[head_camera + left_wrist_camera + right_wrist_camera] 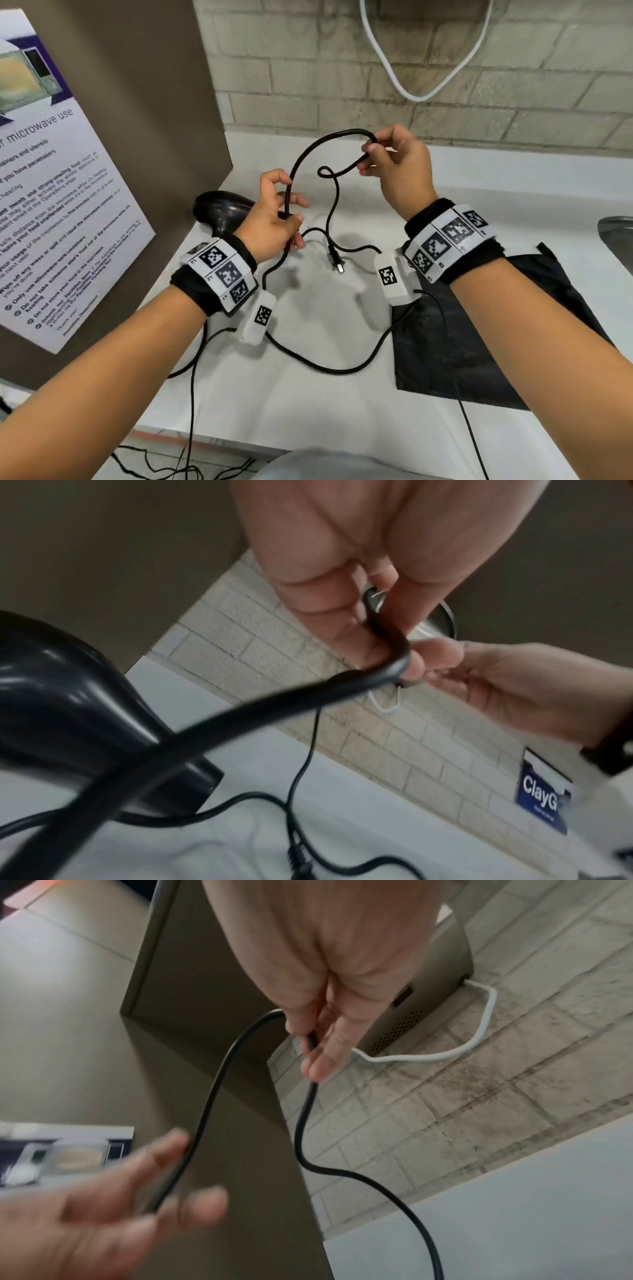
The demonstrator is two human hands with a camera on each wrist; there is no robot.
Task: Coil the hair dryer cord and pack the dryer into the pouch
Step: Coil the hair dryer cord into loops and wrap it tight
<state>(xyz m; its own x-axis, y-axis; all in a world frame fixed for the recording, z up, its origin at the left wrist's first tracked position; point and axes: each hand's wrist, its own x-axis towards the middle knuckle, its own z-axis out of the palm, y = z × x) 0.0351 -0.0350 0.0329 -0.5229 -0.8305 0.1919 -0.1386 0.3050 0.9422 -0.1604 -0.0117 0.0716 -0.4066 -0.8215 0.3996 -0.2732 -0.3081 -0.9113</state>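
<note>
Right now I have the cord held up in both hands above the white counter. My right hand, up at 1 o'clock, pinches the top bend of 1 arch between thumb and fingertips; my left hand, at 10 o'clock, has its fingers curled loosely round the strand running down from that arch. The dryer lies just behind the left wrist at 9 o'clock, so the cord's fixed end is on that side and the left hand is the nearer one. The plug dangles free between my wrists at about 6 o'clock from the right grip. The slack runs roughly left to right, so I judge the next loop should be carried from the right hand toward the left. The pouch lies flat at 4 o'clock, untouched.
</note>
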